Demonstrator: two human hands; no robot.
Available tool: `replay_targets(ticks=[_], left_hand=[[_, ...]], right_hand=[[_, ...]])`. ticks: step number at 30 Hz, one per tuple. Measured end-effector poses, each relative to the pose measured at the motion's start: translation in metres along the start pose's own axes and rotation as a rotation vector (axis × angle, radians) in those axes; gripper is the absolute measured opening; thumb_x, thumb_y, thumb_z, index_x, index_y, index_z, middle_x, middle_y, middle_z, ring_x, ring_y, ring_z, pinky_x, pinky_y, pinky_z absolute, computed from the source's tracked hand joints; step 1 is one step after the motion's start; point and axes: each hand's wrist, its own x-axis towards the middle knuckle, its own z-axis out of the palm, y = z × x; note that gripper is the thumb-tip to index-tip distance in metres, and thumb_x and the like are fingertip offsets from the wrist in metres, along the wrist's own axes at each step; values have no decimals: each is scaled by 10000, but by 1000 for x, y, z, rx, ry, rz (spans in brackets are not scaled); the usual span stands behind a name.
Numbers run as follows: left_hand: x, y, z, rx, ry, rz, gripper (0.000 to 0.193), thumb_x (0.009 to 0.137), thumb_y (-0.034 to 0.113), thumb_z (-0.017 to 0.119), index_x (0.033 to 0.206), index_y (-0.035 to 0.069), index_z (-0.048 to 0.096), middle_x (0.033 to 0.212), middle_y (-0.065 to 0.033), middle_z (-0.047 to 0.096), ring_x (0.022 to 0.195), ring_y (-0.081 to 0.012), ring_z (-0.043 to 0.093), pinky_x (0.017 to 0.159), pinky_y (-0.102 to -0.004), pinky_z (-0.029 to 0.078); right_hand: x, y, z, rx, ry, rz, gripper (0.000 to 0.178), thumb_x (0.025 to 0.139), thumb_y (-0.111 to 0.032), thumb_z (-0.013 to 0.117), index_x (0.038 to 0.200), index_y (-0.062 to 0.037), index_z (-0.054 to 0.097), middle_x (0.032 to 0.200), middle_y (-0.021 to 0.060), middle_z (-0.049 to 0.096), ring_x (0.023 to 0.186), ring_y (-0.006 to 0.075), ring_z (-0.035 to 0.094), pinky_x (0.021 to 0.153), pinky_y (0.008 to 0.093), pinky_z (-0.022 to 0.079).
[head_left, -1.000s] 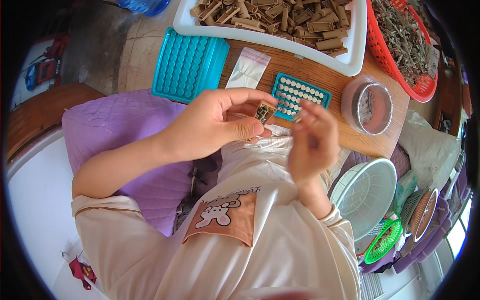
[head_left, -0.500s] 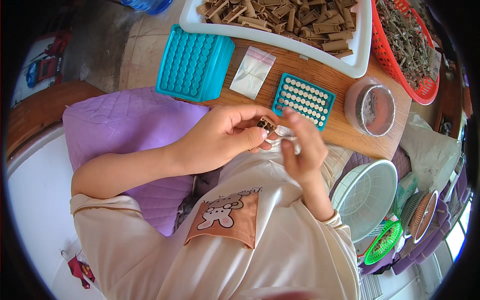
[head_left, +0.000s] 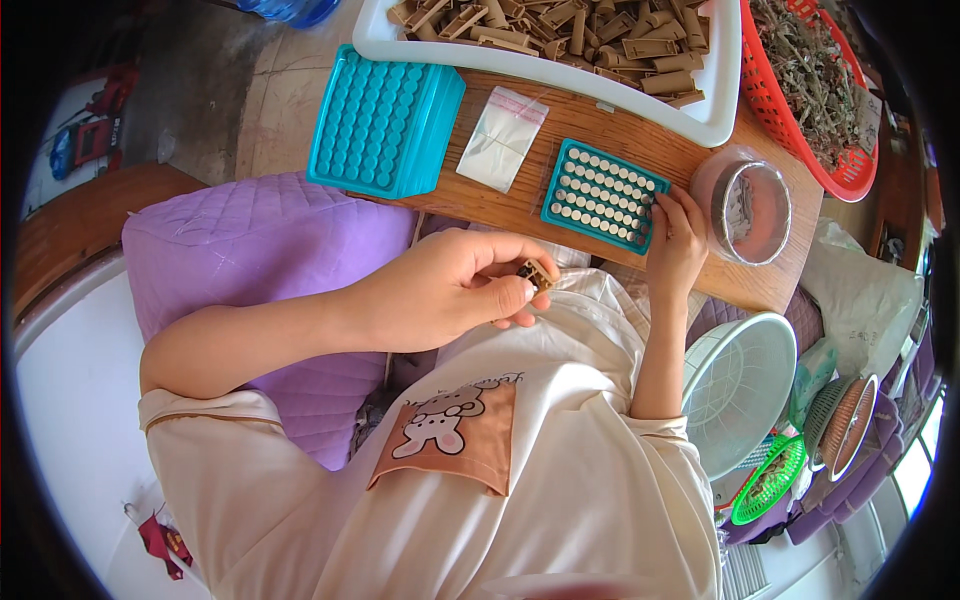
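Observation:
In front of my body, my left hand point(head_left: 475, 285) is closed around a small brown plastic piece point(head_left: 537, 276). Its dark inside shows between thumb and fingers; the rest is hidden by the hand. My right hand point(head_left: 678, 245) reaches to the right edge of a small teal tray point(head_left: 590, 230) on the table. Rows of small round white-topped pieces point(head_left: 603, 191) stand in that tray. The right thumb and fingertips are drawn together at the end of the rows, and whatever is between them is too small to make out.
A wooden table point(head_left: 500, 207) carries a teal stack of trays point(head_left: 365, 125), clear plastic bags point(head_left: 503, 140), a round clear container point(head_left: 742, 207) and a white bin point(head_left: 560, 72) of brown half-tube pieces. A red basket point(head_left: 765, 95) stands far right; a pale green basket point(head_left: 740, 390) is nearer.
My right hand has moved away from the brown piece, rightward and forward to the teal tray's right edge. My left hand keeps holding the brown piece in nearly the same place.

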Motion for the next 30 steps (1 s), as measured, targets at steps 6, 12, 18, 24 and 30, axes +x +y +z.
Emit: replay_targets(ticks=[6,12,18,24,30], left_hand=[[-1,2,0,25,21,-7,235,883,105,428,1094,7,459,937,-65,556,843,-105,543,747,-238,442],[-2,-4,1,192,-30,45,236,878,91,430,1098,9,461,954,-67,555,846,-101,543,752,-235,441],[-2,-2,1,137,14,32,252,878,104,449,1110,8,452,955,-71,554,852,-106,547,743,-240,446],[-2,-3,6,43,134,104,294,873,109,466,1148,11,428,975,-61,542,865,-106,542,742,-239,452],[-3,-5,7,91,189,196,325,846,69,504,1153,-6,425,968,-48,532,864,-95,527,742,-232,456]], right_hand=[[3,-1,0,135,-77,114,97,737,-28,560,813,18,598,985,126,552,778,253,572,645,305,480],[4,-7,0,179,-91,191,81,708,3,556,782,27,577,987,134,546,776,232,576,644,320,482],[6,-28,-19,270,97,67,99,658,28,577,754,8,562,924,123,575,778,236,575,668,309,468],[-11,-118,-37,652,143,-173,200,569,45,632,742,-19,556,865,114,579,749,220,587,628,282,480],[-13,-136,-28,666,207,-250,185,607,67,633,758,4,548,849,106,555,742,205,608,599,256,512]])
